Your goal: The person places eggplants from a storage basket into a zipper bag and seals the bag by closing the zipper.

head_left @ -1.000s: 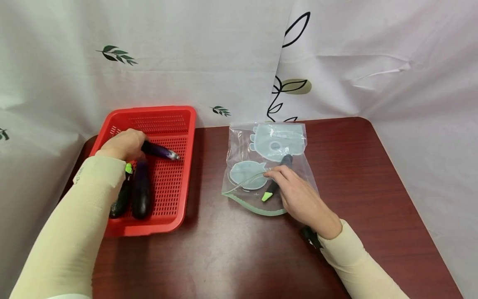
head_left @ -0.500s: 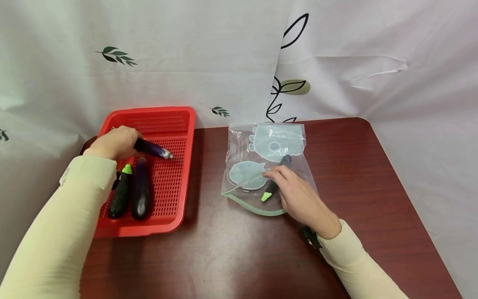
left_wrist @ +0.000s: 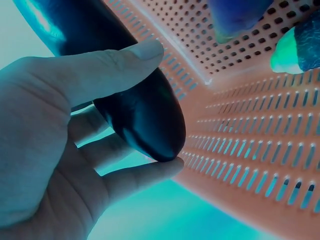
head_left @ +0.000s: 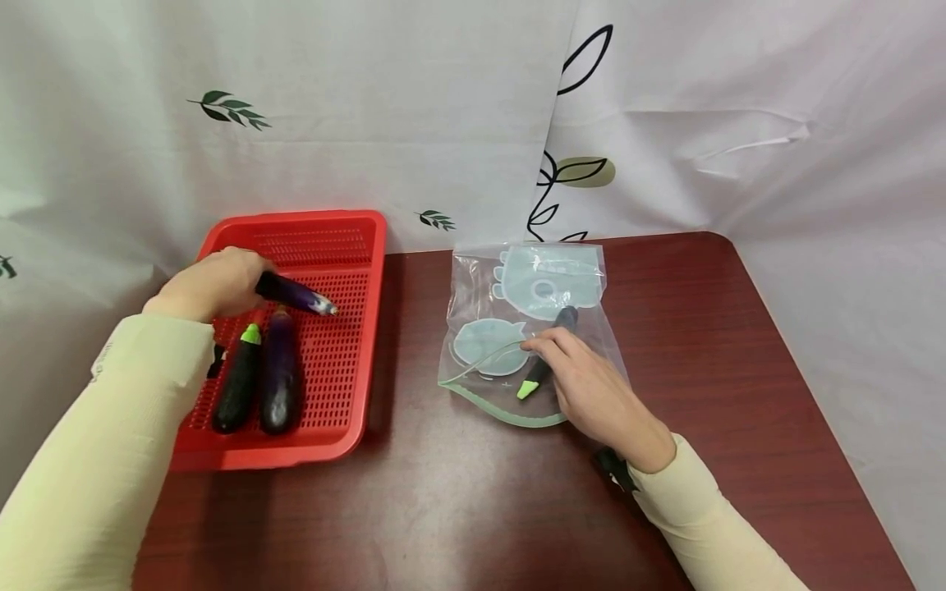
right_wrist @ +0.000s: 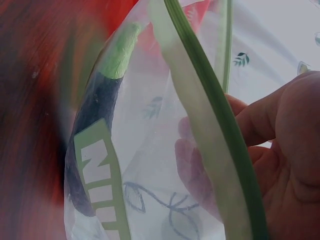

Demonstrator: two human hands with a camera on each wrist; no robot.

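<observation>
Left wrist view: shows, under a teal cast, the glossy, blunt end of the held eggplant [left_wrist: 150,120], masked from the head camera by the left hand [head_left: 214,287].
Head view: shows instead its pale stem end, pointing right over the red basket [head_left: 375,287].
Right wrist view: reveals white block lettering on a green band of the plastic bag [head_left: 495,341].
Bag: clear, wrinkled film with pale blue printed shapes and a green mouth strip; lies on the reddish-brown table [head_left: 443,492], enclosing a dark, green-tipped zucchini [head_left: 542,369].
Basket: slotted plastic; contains a smooth second eggplant [head_left: 281,377] beside a second zucchini [head_left: 239,386].
Left grasp: clasps the held eggplant, thumb across its skin, fingers beneath.
Right hand [head_left: 599,394]: reaches in from lower right, pinching the bag's rim between thumb and fingers.
</observation>
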